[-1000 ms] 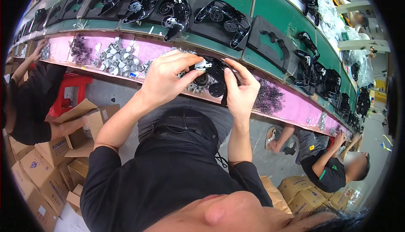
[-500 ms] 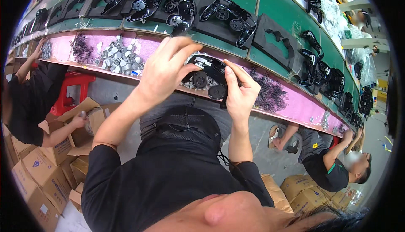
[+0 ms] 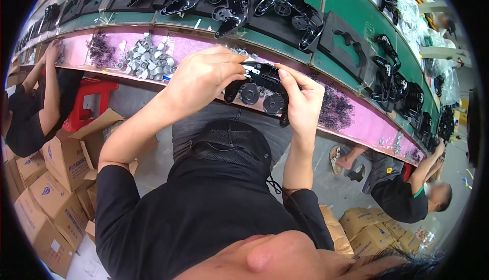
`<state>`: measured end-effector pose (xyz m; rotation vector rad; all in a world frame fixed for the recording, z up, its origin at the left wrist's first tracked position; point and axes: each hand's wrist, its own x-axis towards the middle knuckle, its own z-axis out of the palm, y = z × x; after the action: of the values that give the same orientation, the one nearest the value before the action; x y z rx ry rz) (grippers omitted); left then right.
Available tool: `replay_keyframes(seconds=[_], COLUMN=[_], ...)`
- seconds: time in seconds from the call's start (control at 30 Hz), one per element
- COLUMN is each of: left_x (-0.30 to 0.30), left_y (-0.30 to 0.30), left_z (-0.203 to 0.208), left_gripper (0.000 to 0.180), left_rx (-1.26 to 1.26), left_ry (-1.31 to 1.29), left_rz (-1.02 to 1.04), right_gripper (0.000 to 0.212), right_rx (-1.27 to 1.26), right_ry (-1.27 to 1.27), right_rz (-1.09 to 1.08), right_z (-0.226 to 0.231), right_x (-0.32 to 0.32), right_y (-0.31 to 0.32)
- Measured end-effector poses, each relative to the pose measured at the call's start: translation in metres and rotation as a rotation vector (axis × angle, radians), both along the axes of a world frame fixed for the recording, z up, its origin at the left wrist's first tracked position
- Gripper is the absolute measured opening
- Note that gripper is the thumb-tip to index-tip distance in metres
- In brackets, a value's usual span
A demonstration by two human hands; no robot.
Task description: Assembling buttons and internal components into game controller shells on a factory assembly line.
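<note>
A black game controller shell [image 3: 263, 80] is held up between my two hands at the pink-lined tray's near edge. Two round black discs sit in its lower half, and a small white part [image 3: 252, 70] shows at its upper left. My left hand [image 3: 204, 80] is closed, its fingertips gripping the shell's left top beside that white part; what else they may pinch is hidden. My right hand [image 3: 304, 99] clasps the other end, thumb in front and forefinger along the top edge.
The pink-lined tray [image 3: 368, 122] carries grey caps [image 3: 148, 60] and small black parts [image 3: 336, 108]. Beyond it, more controller shells [image 3: 293, 18] rest on black foam holders [image 3: 340, 51] on the green bench. Co-workers sit left and right; cardboard boxes [image 3: 51, 191] and a red stool [image 3: 90, 102] stand on the floor.
The shell has shifted slightly right and tipped so its two discs show more fully. My left fingers, raised and spread before, have come down onto its left top. My right hand keeps its grip.
</note>
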<state>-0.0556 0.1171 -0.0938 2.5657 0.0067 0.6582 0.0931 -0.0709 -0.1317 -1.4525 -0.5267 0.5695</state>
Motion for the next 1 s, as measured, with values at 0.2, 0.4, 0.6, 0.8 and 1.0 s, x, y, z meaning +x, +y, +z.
replay_keyframes(seconds=[0.2,0.4,0.6,0.8,1.0], left_x=[-0.004,-0.004,-0.006,-0.011,-0.038], left_y=[0.002,0.007,0.014,0.013,0.028], left_z=[0.002,0.003,0.017,0.020,0.009], left_gripper=[0.014,0.013,0.014,0.010,0.016], left_rx=[0.014,0.014,-0.003,-0.269,-0.470], left_ry=[0.048,0.012,0.259,0.085,0.033], left_rz=[-0.007,-0.010,-0.070,0.060,0.268], right_gripper=[0.022,0.023,0.023,0.022,0.030], right_rx=[-0.024,-0.029,-0.025,-0.017,0.297], right_ry=[-0.005,-0.004,0.093,0.165,0.206], right_rz=[0.013,0.023,0.044,0.041,-0.482], right_z=[-0.006,0.000,-0.013,-0.017,0.001], right_x=[0.003,0.002,0.006,0.016,0.072], right_y=[0.001,0.005,0.007,0.007,-0.022])
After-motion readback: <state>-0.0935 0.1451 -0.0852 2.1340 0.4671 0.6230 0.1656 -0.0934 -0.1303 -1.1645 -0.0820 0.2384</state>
